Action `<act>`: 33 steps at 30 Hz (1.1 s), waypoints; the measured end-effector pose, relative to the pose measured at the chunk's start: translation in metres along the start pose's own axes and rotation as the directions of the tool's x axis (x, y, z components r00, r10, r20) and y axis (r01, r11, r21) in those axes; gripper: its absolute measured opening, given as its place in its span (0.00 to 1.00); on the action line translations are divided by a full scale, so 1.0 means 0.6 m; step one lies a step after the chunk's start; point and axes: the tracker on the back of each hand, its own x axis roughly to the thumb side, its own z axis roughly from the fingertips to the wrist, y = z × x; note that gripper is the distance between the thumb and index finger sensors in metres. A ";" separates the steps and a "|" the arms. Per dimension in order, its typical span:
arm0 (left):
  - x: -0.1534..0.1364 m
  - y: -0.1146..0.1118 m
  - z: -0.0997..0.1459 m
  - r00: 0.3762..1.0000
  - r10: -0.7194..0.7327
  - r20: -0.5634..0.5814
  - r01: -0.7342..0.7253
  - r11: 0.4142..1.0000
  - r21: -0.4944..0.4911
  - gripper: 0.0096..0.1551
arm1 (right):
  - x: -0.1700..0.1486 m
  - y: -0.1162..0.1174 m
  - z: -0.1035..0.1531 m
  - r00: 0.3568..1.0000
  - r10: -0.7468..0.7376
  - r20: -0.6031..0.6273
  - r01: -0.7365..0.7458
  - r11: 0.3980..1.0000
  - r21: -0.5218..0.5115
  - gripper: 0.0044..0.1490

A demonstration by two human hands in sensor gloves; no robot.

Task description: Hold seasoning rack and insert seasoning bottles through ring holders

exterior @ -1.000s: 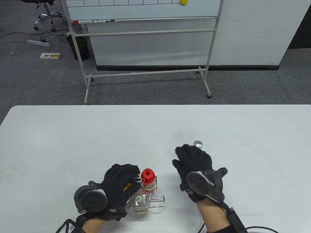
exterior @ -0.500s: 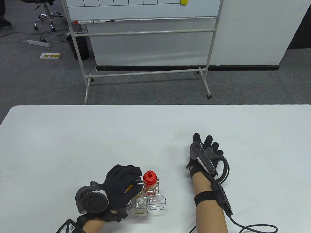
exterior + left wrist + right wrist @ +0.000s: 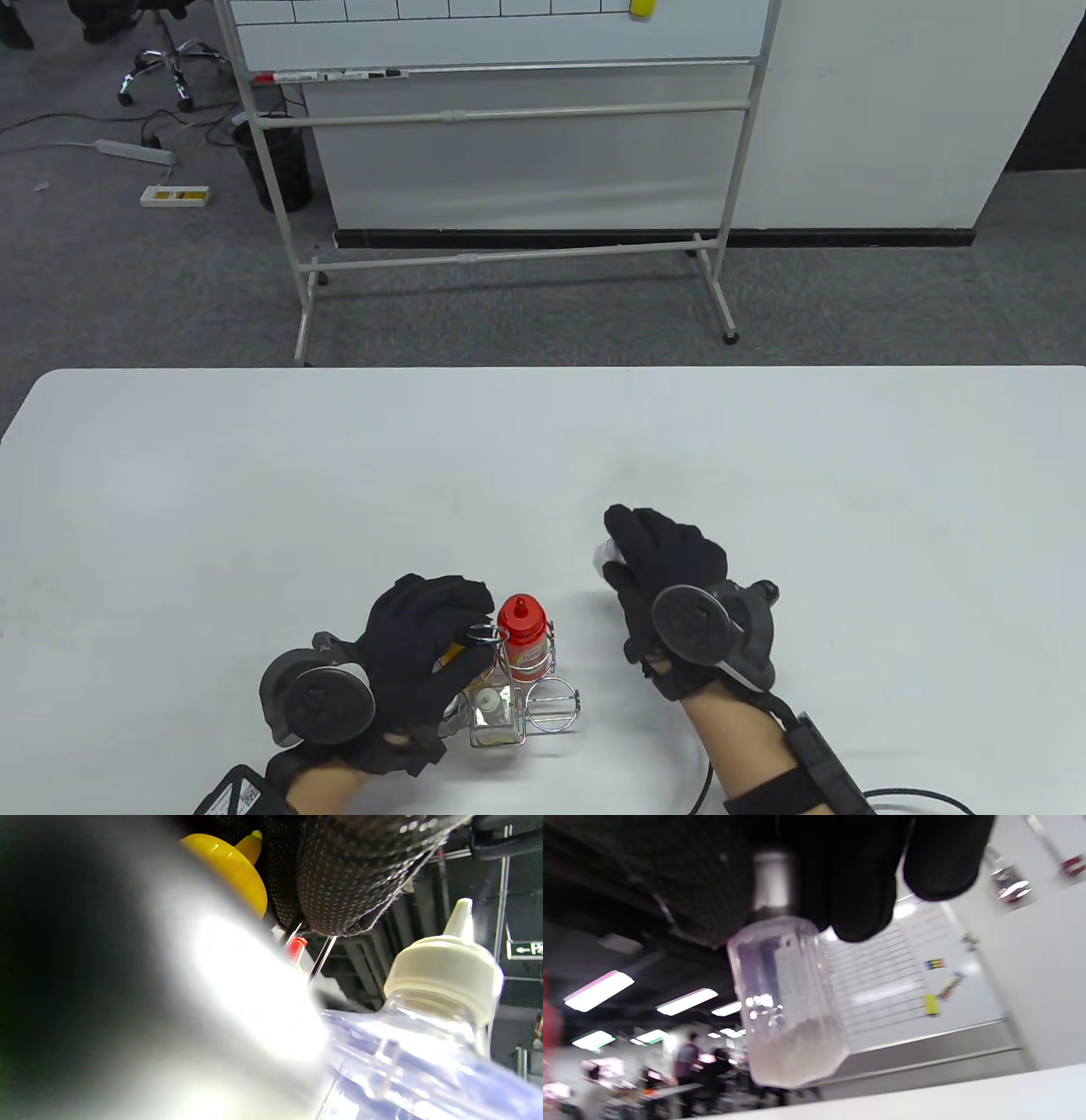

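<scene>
- The left hand [image 3: 424, 645] grips the wire seasoning rack [image 3: 526, 688] by its top loop, steadying it near the front edge of the white surface [image 3: 254, 475]
- The right hand [image 3: 666, 564] holds a small clear shaker bottle [image 3: 785, 1001] by its metal cap end, fingers [image 3: 865, 878] closed around the top; it hangs in the air to the right of the rack, apart from it, and in the table view only a pale sliver of it shows past the glove
- Handling, as a judgement: the shaker looks light, rigid and smooth-sided, about a quarter full of pale powder; a grip at the cap leaves the body free to pass down through a ring, though slick walls could slip or knock the wire
- The rack looks light and springy, likely to tip or skate unless held down at the loop
- Count: one rack; three bottles seated in it, a red-capped bottle [image 3: 520, 628], a yellow-capped bottle [image 3: 237, 870] and a clear white-capped bottle [image 3: 490, 713]; one empty ring holder [image 3: 551, 700] at the front right; one shaker in hand
</scene>
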 end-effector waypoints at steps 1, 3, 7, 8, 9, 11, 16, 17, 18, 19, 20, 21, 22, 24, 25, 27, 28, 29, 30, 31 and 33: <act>-0.001 -0.001 0.000 1.000 0.000 -0.002 0.000 1.000 -0.002 0.23 | 0.011 -0.015 0.012 0.998 -0.056 0.038 0.056 0.998 0.004 0.44; -0.002 -0.002 0.000 1.000 -0.002 -0.004 0.002 1.000 -0.005 0.23 | 0.023 -0.036 0.027 0.982 -0.141 0.126 0.139 0.990 0.024 0.44; -0.002 -0.006 0.000 1.000 -0.011 0.002 0.011 1.000 -0.015 0.23 | 0.028 -0.043 0.056 0.932 -0.286 0.221 0.278 0.958 0.069 0.44; -0.002 -0.007 0.000 1.000 -0.012 0.002 0.012 1.000 -0.019 0.23 | 0.031 -0.041 0.059 0.919 -0.318 0.232 0.298 0.947 0.117 0.44; -0.002 -0.007 0.000 1.000 -0.011 0.002 0.011 1.000 -0.021 0.23 | 0.034 -0.038 0.060 0.904 -0.337 0.261 0.306 0.940 0.154 0.44; -0.001 -0.008 0.000 1.000 -0.009 0.004 0.009 1.000 -0.022 0.23 | 0.041 -0.030 0.060 0.900 -0.340 0.273 0.298 0.937 0.185 0.44; 0.001 -0.010 0.000 1.000 0.003 0.006 -0.003 1.000 -0.023 0.23 | 0.059 0.001 0.065 0.881 -0.378 0.284 0.288 0.906 0.312 0.43; 0.002 -0.010 0.000 1.000 0.008 0.006 -0.008 1.000 -0.024 0.23 | 0.064 0.008 0.067 0.884 -0.359 0.299 0.255 0.907 0.335 0.43; 0.002 -0.010 0.000 1.000 0.011 0.007 -0.011 1.000 -0.024 0.23 | 0.066 0.012 0.067 0.887 -0.342 0.310 0.229 0.909 0.349 0.43; 0.002 -0.009 0.000 1.000 0.014 0.007 -0.014 1.000 -0.021 0.23 | 0.069 0.018 0.068 0.888 -0.328 0.323 0.202 0.908 0.367 0.43; 0.002 -0.009 0.000 1.000 0.022 0.008 -0.022 1.000 -0.018 0.23 | 0.072 0.024 0.069 0.888 -0.318 0.333 0.181 0.906 0.382 0.43; 0.003 -0.008 -0.001 1.000 0.026 0.008 -0.026 1.000 -0.017 0.23 | 0.073 0.027 0.070 0.888 -0.311 0.339 0.168 0.905 0.391 0.43; 0.003 -0.008 0.000 0.999 0.032 0.007 -0.032 0.999 -0.015 0.23 | 0.076 0.031 0.072 0.887 -0.296 0.354 0.141 0.904 0.403 0.43; 0.003 -0.009 0.000 0.999 0.044 0.004 -0.044 0.999 -0.016 0.23 | 0.081 0.034 0.074 0.887 -0.243 0.391 0.071 0.911 0.405 0.43; 0.003 -0.010 0.000 0.999 0.047 0.004 -0.047 0.999 -0.017 0.23 | 0.084 0.035 0.075 0.887 -0.228 0.402 0.049 0.911 0.409 0.43; 0.003 -0.010 0.000 0.999 0.049 0.004 -0.049 0.999 -0.019 0.23 | 0.089 0.038 0.077 0.888 -0.196 0.416 0.001 0.906 0.424 0.43; 0.004 -0.010 0.000 0.999 0.048 0.004 -0.048 0.999 -0.020 0.23 | 0.091 0.039 0.078 0.887 -0.186 0.422 -0.015 0.903 0.429 0.44; 0.004 -0.010 0.000 0.999 0.045 0.004 -0.045 0.999 -0.020 0.23 | 0.092 0.039 0.078 0.887 -0.181 0.425 -0.020 0.904 0.428 0.44; 0.004 -0.010 -0.001 0.999 0.044 0.004 -0.044 0.999 -0.020 0.23 | 0.093 0.039 0.078 0.886 -0.182 0.426 -0.021 0.902 0.430 0.44; 0.003 -0.009 -0.001 0.999 0.044 0.003 -0.044 0.999 -0.019 0.23 | 0.093 0.040 0.078 0.886 -0.185 0.424 -0.019 0.901 0.434 0.43; 0.002 -0.007 0.000 0.999 0.048 0.002 -0.048 0.999 -0.016 0.23 | 0.092 0.039 0.078 0.888 -0.193 0.418 -0.009 0.901 0.434 0.42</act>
